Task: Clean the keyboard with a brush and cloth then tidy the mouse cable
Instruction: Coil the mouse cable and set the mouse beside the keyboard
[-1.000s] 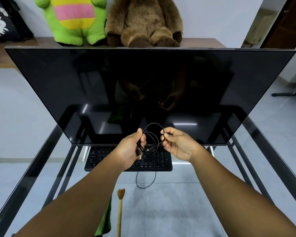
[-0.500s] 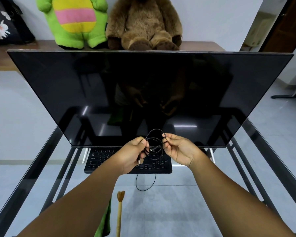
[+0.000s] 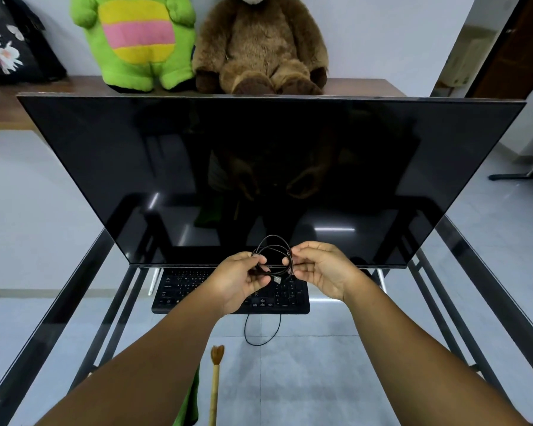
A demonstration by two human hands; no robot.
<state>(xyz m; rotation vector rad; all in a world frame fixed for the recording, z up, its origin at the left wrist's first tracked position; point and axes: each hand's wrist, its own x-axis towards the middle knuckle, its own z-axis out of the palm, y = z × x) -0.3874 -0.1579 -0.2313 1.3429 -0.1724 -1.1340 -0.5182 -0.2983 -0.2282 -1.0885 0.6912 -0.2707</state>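
A thin black mouse cable [image 3: 274,245] is wound into small loops between my hands, above the black keyboard [image 3: 179,290]. My left hand [image 3: 237,281] pinches the left side of the coil, with the USB plug [image 3: 277,278] sticking out by its fingers. My right hand [image 3: 320,269] pinches the right side of the coil. A slack loop of the cable [image 3: 262,333] hangs down over the glass in front of the keyboard. The mouse is not in sight. A wooden brush [image 3: 216,379] lies near the front edge, beside a green cloth [image 3: 190,404] partly hidden by my left arm.
A large dark monitor [image 3: 268,179] stands on the glass table [image 3: 320,379] right behind the keyboard. Black metal frame rails [image 3: 59,318] run along both table sides. A green plush toy [image 3: 139,41] and a brown teddy bear [image 3: 259,44] sit on a shelf behind.
Both hands have dropped slightly toward the keyboard and drawn closer together. The USB plug now points right from my left hand. The coil looks tighter.
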